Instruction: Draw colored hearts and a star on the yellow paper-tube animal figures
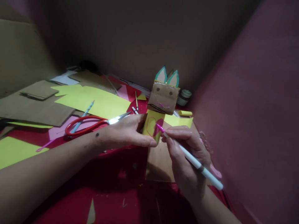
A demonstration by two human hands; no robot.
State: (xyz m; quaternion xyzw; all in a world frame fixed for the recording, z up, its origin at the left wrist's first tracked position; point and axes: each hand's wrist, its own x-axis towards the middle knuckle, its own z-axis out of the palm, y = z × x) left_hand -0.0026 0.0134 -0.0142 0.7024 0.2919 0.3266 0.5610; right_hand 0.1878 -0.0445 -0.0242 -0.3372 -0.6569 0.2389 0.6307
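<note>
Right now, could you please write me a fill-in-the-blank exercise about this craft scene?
1. The right hand colours the yellow paper body with a ____ felt-tip marker.
2. The left hand steadies the body of the brown cardboard animal figure, which has two pointed ____.
3. The scissors have ____ handles.

Missing words: pink; ears; red

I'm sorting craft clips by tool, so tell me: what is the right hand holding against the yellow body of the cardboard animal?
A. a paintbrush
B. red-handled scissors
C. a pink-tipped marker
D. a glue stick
C: the right hand grips a white marker whose pink tip touches the yellow body, while the scissors lie on the table behind the left hand.
</note>
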